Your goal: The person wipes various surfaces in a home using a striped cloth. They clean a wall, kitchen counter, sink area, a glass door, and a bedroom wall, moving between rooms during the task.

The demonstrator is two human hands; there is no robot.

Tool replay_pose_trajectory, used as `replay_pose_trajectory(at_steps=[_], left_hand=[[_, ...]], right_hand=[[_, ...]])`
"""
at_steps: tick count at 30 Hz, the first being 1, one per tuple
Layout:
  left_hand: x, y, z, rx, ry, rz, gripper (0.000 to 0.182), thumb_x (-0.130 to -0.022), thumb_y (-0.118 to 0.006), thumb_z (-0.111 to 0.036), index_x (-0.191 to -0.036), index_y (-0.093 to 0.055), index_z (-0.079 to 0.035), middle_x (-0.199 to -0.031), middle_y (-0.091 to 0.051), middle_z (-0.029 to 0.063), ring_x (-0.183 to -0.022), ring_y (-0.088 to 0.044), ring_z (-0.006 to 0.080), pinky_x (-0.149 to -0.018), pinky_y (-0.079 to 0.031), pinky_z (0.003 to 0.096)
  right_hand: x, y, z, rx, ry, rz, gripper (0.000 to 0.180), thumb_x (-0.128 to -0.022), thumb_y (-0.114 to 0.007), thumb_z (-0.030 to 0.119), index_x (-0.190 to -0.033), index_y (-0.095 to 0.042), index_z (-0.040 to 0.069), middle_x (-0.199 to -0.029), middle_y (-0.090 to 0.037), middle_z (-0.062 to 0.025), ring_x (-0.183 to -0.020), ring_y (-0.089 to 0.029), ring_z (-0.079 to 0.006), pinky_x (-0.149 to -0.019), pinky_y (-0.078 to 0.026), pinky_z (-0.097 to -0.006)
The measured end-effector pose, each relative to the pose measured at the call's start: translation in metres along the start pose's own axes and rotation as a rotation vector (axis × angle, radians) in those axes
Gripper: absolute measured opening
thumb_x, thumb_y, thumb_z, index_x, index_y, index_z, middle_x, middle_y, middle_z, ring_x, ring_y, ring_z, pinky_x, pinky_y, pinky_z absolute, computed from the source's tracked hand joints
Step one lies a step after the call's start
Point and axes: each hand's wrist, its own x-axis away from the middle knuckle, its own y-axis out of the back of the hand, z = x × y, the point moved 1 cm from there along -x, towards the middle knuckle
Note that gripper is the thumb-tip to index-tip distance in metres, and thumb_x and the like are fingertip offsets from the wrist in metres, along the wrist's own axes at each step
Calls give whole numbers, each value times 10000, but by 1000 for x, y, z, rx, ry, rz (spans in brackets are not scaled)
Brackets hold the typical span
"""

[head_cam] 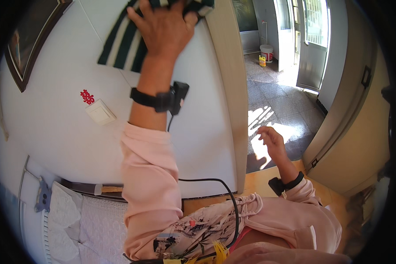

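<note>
My left hand (166,31) is raised against the white wall (198,132), its fingers spread over a green and cream striped cloth (132,49). Part of the cloth runs out of the top of the view, and one corner hangs left of my wrist. Below it, a red paper character cutout (87,97) is stuck just above a white light switch (100,112). My right hand (273,142) is held in the air before the doorway, its fingers loosely bent, with nothing visible in it.
A wooden door frame (231,99) borders the wall. Beyond lie a sunlit tiled floor (267,89), a white bucket (266,52) and a yellow jug (262,61). A dark picture frame (28,59) hangs upper left. A black cable (229,191) loops before my body. Lower left is a bed (99,221).
</note>
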Motion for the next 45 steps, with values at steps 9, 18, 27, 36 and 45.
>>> replay_pose_trajectory(at_steps=[9,18,27,36,45], left_hand=[[298,74,-121,315,117,330,444,-758,-605,-314,-1172,-596,-153,-1353,-412,168,-1293,-278,426,-983,-218,686],[288,67,-65,283,228,304,438,-711,-587,-217,-1142,-603,-143,-1313,-428,182,-1281,-278,434,-967,-238,687],[61,17,100,-30,77,177,436,-853,-505,-398,-797,-639,12,-750,-659,206,-779,-602,378,-990,-264,509],[125,17,65,-224,274,95,363,-841,-511,-341,-955,-677,-39,-944,-654,208,-963,-570,411,-979,-298,547],[339,87,-78,8,156,626,784,-808,-492,-627,-1395,-352,-127,-1462,-288,134,-1356,-198,366,-1120,-18,527]], right_hand=[[-50,-3,48,-44,253,-20,174,-954,-465,87,-1073,-575,25,-1004,-588,-23,-830,-553,-76,-657,-423,-200],[-60,-13,45,160,297,-104,296,-963,-456,221,-1208,-523,70,-1199,-552,-56,-1075,-527,-174,-872,-434,-310],[-90,-39,77,230,505,-107,414,-946,-489,195,-1334,-447,57,-1286,-522,-138,-1166,-511,-234,-917,-428,-316],[-144,-65,101,373,778,-213,582,-917,-514,297,-1397,-333,21,-1296,-477,-192,-1134,-471,-308,-957,-375,-390],[-142,-79,93,503,882,-376,611,-912,-526,260,-1376,-296,-65,-1249,-455,-254,-1109,-432,-387,-972,-335,-437]])
